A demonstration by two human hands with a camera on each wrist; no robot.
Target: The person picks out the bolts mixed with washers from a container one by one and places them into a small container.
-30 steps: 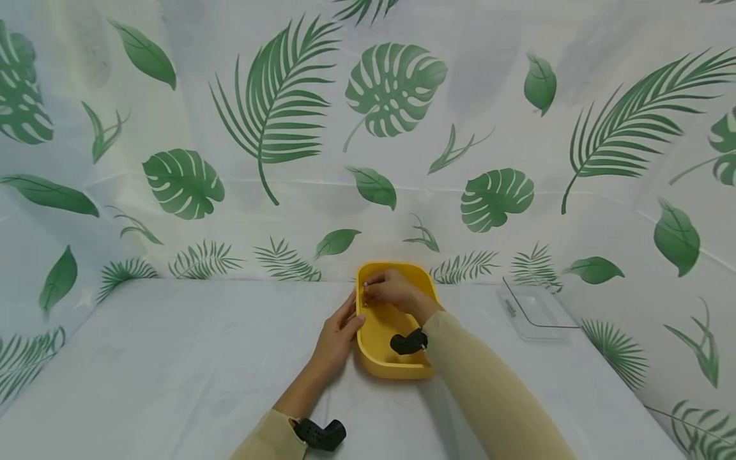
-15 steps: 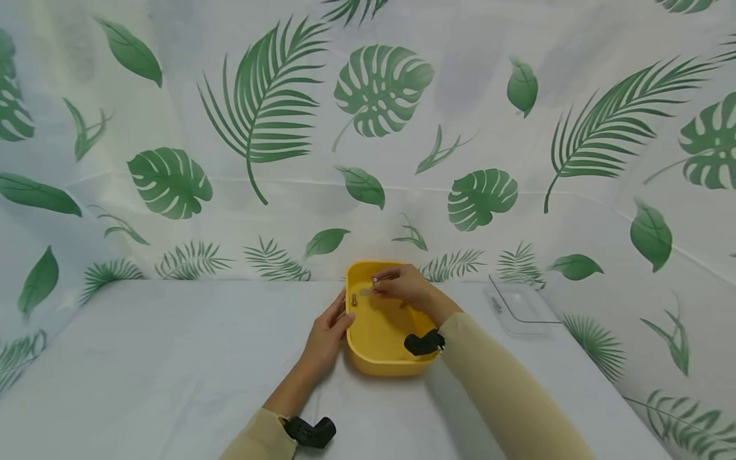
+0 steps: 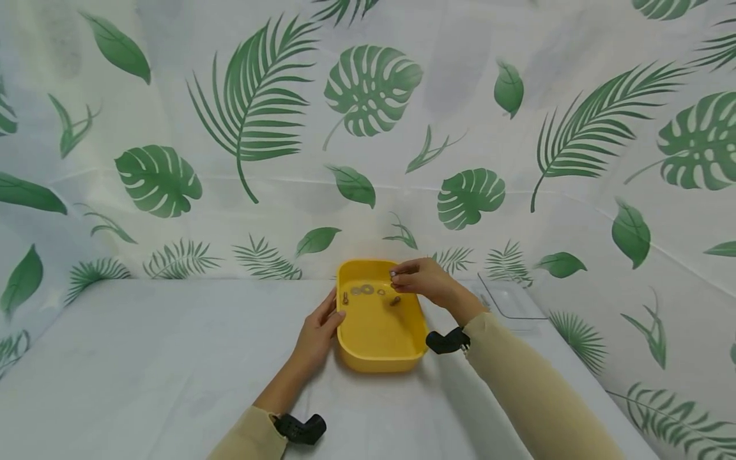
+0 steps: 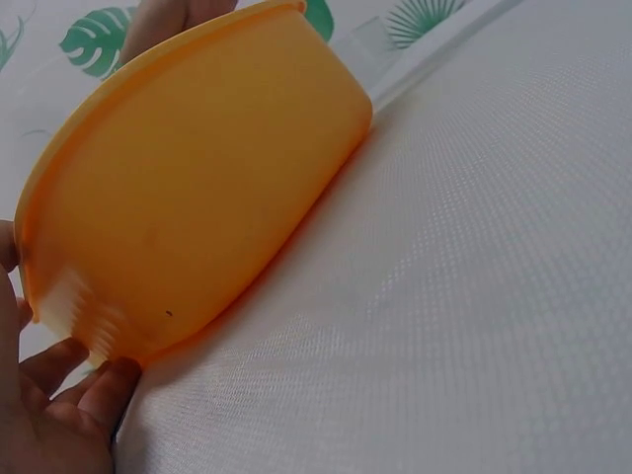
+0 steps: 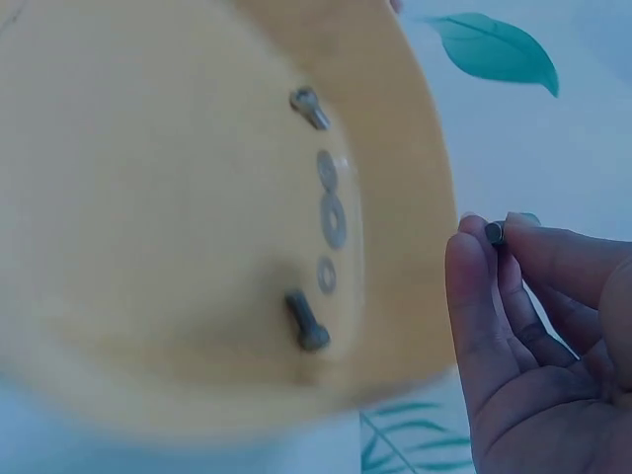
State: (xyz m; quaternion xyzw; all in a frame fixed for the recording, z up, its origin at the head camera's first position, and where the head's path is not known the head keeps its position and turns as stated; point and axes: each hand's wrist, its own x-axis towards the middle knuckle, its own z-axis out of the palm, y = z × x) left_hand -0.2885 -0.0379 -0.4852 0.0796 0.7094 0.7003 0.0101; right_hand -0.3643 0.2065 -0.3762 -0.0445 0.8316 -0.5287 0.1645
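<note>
- The rounded yellow plastic tub (image 3: 379, 332) sits at the centre of the head view, on the white cloth-covered table (image 3: 144, 358), near the leaf-printed backdrop (image 3: 259, 108).
- The left hand (image 3: 319, 329) rests against the tub's left wall, its fingers fairly straight along the rim; in the left wrist view the fingertips (image 4: 94, 390) touch the tub's lower edge.
- The right hand (image 3: 422, 281) hovers over the tub's upper right corner, thumb and fingertips pinched narrowly on a small grey metal piece (image 5: 494, 233).
- On the tub's floor lie two small dark bolts (image 5: 307, 322), one near each side, with three flat metal washers (image 5: 333, 219) in a row between them.
- A clear plastic lid (image 3: 506, 300) lies on the table right of the tub, just beyond the right hand.
</note>
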